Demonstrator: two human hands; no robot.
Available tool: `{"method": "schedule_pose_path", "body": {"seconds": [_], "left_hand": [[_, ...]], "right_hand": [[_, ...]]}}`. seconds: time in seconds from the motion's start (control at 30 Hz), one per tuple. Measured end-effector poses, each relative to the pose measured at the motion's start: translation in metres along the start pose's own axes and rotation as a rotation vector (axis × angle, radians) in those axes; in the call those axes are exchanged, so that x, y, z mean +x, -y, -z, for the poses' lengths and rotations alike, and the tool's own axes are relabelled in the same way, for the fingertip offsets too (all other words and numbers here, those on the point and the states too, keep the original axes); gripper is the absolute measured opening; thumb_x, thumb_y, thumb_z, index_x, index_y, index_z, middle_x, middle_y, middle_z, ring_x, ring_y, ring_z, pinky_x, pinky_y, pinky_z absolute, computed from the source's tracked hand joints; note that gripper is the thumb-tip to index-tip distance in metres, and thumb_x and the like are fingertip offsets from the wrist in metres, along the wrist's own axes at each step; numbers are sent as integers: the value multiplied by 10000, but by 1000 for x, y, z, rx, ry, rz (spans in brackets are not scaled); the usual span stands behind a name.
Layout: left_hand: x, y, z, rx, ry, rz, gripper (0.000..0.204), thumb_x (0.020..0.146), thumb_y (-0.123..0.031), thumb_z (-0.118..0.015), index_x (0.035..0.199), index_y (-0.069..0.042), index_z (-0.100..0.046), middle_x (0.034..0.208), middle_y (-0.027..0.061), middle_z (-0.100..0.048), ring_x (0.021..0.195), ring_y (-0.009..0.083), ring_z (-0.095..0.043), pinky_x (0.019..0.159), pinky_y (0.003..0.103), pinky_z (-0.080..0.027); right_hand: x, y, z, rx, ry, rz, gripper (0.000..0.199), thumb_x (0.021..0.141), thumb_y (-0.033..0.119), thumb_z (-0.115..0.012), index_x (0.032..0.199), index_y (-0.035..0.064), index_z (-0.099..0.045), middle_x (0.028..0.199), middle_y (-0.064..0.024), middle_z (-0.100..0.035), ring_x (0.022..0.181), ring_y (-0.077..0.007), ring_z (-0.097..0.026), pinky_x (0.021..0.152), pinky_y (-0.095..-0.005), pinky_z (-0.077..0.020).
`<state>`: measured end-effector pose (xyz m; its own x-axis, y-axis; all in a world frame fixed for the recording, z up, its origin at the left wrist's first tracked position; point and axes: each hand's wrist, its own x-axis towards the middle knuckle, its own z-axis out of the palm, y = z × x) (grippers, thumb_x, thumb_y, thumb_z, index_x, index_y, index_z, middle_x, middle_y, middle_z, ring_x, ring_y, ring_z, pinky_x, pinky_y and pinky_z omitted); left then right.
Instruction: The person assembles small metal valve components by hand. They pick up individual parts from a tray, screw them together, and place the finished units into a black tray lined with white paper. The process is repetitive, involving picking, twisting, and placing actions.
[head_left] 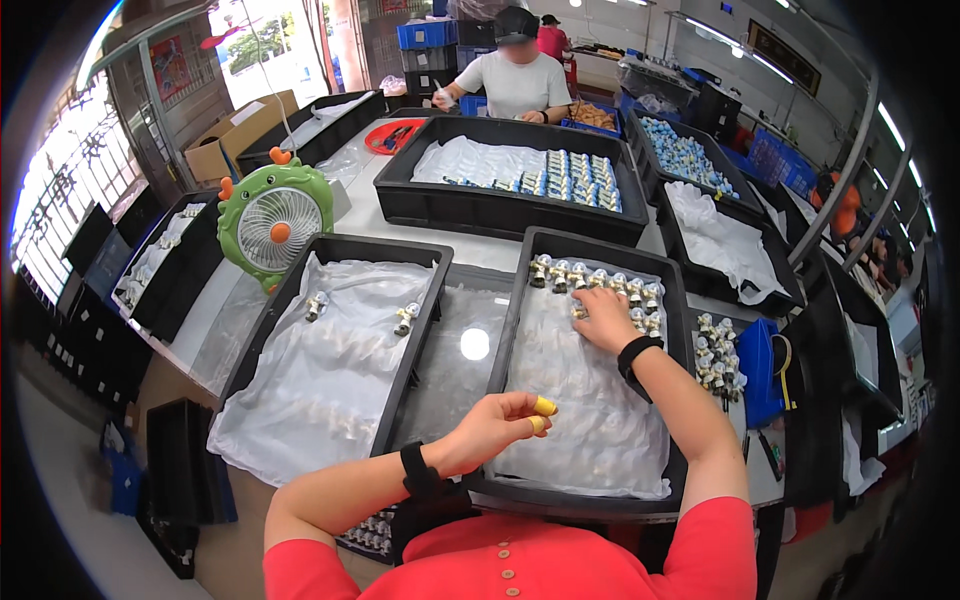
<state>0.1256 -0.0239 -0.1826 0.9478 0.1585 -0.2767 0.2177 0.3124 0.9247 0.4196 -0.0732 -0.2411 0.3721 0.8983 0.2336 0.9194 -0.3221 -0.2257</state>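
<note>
Trays dominated the bench, and the black plastic tray lined with white plastic sheet (520, 300) under the person's hands served as landmark. Its far edge carried one row and the start of a second row of small silvery metal fittings (600, 281); the rest of the liner lay bare, so the filling looked barely begun.

Left of that tray, a matching lined tray (300, 290) held only two fittings (405, 318). Beyond it, a larger black tray (400, 200) held rows of blue-and-white parts. To its right, a loose cluster of fittings (712, 352) waited on the table, likely the supply.

The right hand (604, 318) lay palm-down at the tray's far end, fingers spread over the second row; whether it pinched a fitting, I could not tell. The left hand (490, 425) hovered at the tray's near-left edge, loosely curled, holding nothing, yellow finger cots (543, 407) on two fingertips.
</note>
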Motion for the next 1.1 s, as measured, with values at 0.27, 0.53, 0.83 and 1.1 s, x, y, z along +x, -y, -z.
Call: {"method": "schedule_pose_path", "body": {"seconds": [0.27,0.53,0.83,1.1], "left_hand": [[-6,-2,-5,-27,-34,12,263,906,-91,-577,1152,1,-572,1067,67,-613,984,138,-594,898,277,-466],[-15,-17,-6,-154,-108,-6,390,913,-102,-550,1286,-51,-448,1157,84,-560,1048,187,-585,898,291,-464],[-8,-13,2,-564,-113,-137,430,973,-175,-464,1375,-86,-341,1253,79,-501,1123,188,-539,950,348,-434],[-9,-9,8,-471,-117,-92,420,964,-154,-483,1358,-94,-349,1234,99,-518,1068,149,-544,917,318,-449]], "right_hand": [[1,-7,6,67,33,-22,405,736,223,-645,1126,125,-595,1031,-106,-608,1081,-297,-514,959,-521,-297],[-2,25,29,440,-33,63,392,756,203,-665,1114,62,-592,985,-127,-639,989,-284,-588,927,-418,-409],[-61,124,78,1002,209,234,397,807,179,-680,1166,44,-574,1045,-84,-641,976,-173,-606,851,-308,-473],[-68,130,71,896,194,285,437,769,133,-706,1177,52,-572,1061,-96,-634,951,-226,-617,842,-322,-477]]}}
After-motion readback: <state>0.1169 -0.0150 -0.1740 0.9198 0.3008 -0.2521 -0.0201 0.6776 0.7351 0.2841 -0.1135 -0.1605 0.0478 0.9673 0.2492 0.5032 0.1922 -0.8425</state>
